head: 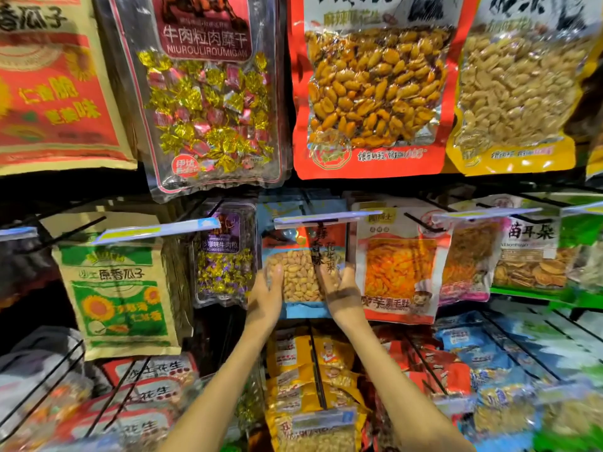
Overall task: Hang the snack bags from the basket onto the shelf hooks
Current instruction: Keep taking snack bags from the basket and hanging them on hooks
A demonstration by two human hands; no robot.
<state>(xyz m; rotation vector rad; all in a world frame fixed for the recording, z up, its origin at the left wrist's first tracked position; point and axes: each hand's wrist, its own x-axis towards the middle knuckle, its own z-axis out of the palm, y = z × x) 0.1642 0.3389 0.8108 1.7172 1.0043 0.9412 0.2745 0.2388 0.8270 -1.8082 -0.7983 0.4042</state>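
A green sunflower-seed bag (114, 288) hangs well left of the left hand (265, 303), and a purple candy bag (225, 256) hangs just beside its knuckles. The left hand grips the left edge of the peanut bag (300, 278) and the right hand (342, 293) grips the right edge. The bag stands upright in a narrow slot under a price strip (326, 218). An orange-windowed bag (399, 272) crowds in just right of the right hand. Below the wrists, a black hook rod (318, 363) juts out over yellow bags (293, 363).
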